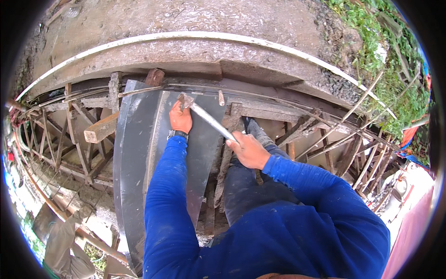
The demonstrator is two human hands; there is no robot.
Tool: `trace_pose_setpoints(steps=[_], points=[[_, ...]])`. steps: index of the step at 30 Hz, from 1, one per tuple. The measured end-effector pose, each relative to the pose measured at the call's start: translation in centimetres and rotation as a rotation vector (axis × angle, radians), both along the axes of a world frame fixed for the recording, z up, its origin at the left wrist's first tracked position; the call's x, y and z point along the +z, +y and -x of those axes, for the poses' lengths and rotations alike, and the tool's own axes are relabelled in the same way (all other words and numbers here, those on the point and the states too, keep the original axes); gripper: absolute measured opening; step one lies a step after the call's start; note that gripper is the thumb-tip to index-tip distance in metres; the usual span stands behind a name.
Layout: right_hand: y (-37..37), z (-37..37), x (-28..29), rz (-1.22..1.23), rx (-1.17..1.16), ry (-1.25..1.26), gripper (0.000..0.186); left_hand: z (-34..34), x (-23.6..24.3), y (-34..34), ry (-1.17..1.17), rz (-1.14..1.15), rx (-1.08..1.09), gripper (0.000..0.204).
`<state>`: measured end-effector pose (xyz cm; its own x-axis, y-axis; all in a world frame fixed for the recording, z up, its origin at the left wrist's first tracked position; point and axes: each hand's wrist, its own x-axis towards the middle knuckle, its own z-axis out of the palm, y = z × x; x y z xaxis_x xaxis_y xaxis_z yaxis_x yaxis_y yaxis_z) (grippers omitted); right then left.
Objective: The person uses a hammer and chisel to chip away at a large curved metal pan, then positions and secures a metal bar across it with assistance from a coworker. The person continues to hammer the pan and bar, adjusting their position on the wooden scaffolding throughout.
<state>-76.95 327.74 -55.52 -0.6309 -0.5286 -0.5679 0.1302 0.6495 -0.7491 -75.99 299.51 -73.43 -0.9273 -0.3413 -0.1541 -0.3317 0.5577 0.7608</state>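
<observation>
My right hand (248,149) is wrapped round the handle of a hammer (211,120) with a pale metal shaft. The rusty hammer head lies right at the fingertips of my left hand (180,117). Those fingers are drawn together near the top of a dark grey sheet panel (132,153), and the hammer head hides whatever they may pinch. Along the panel runs a narrow wooden strip (153,139), just left of my left hand. A dark watch (178,135) sits on my left wrist.
Beyond the panel is a wet concrete slab (195,18) with a long white pipe (204,35) across it. A square timber (101,128) juts out at left. Timber framing with deep gaps lies below on both sides; my boot (253,128) stands among the beams. Grass (367,42) grows far right.
</observation>
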Motion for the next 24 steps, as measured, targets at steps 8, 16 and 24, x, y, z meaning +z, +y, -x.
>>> trace_pose_setpoints(steps=[8, 16, 24], points=[[0.8, 1.9, 0.8, -0.026, 0.0, 0.033, 0.035, 1.5, 0.8, 1.1, -0.098, 0.046, 0.022, 0.016], [-2.2, 3.5, 5.6, 0.088, 0.049, 0.136, 0.028, 1.5, 2.8, 1.2, -0.14, 0.092, -0.019, 0.014], [-1.8, 3.0, 3.3, -0.046, 0.166, 0.192, 0.026, 1.4, 2.0, 1.2, -0.192, 0.128, -0.034, 0.02]])
